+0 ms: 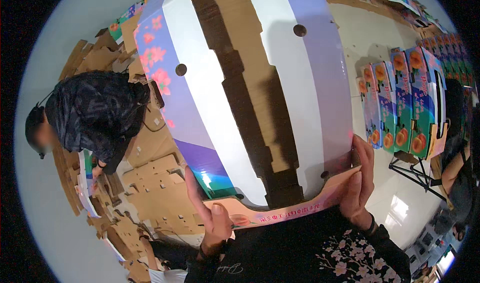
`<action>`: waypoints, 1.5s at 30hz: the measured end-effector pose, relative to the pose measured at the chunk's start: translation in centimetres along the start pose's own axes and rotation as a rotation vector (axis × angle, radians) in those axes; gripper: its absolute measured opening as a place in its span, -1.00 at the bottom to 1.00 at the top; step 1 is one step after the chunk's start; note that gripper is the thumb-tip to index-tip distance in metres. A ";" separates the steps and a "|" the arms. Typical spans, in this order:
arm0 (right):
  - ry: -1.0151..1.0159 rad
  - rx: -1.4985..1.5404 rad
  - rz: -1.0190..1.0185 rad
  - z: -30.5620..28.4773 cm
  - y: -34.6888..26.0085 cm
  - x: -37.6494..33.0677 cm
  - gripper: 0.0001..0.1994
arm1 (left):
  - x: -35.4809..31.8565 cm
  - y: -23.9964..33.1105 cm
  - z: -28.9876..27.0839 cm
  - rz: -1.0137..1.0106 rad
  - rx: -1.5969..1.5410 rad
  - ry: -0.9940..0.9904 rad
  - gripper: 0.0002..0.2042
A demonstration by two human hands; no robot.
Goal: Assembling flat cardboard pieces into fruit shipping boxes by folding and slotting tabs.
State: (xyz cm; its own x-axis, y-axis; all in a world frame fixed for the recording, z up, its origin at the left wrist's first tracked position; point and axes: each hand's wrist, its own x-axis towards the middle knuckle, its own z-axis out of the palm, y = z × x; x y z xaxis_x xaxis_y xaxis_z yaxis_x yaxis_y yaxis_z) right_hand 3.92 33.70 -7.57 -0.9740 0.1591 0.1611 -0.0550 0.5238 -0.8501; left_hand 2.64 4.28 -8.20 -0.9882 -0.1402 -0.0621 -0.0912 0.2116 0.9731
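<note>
Holding a floral-printed cardboard carton (212, 113) up before a black shirt (282, 250).
Left hand (215, 220) and right hand (359, 180) grip opposite corners of its peach-coloured near end panel (290, 213); its long axis runs forward, far end leaning slightly left.

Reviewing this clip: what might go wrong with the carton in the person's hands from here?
1. The left hand and right hand both grip the carton at its near end, so the far end might dip if nothing supports it.
2. The near end panel looks thin and might crease where they press.
3. A co-worker bends over at left; a wide swing might bump them.
</note>
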 end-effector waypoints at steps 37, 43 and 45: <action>-0.840 -0.422 -0.592 -12.5 -10.8 16.9 -0.09 | 8.3 11.1 -10.3 1.219 0.693 0.078 -0.42; -0.886 -0.328 -0.624 -11.1 -9.7 17.7 -0.15 | 12.1 17.2 -7.4 0.871 1.038 -0.445 -0.37; -0.908 -0.316 -0.602 -11.3 -9.4 18.1 -0.16 | 13.4 18.4 -6.9 0.796 0.858 -0.586 -0.33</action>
State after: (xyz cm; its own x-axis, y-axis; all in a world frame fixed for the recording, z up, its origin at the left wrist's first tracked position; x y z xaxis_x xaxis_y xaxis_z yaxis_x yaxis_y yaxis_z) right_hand -10.73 41.12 9.00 -0.6143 -0.7885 -0.0315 -0.6360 0.5183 -0.5718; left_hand -11.39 -0.37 10.41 -0.6941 0.7013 0.1625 0.7049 0.6164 0.3510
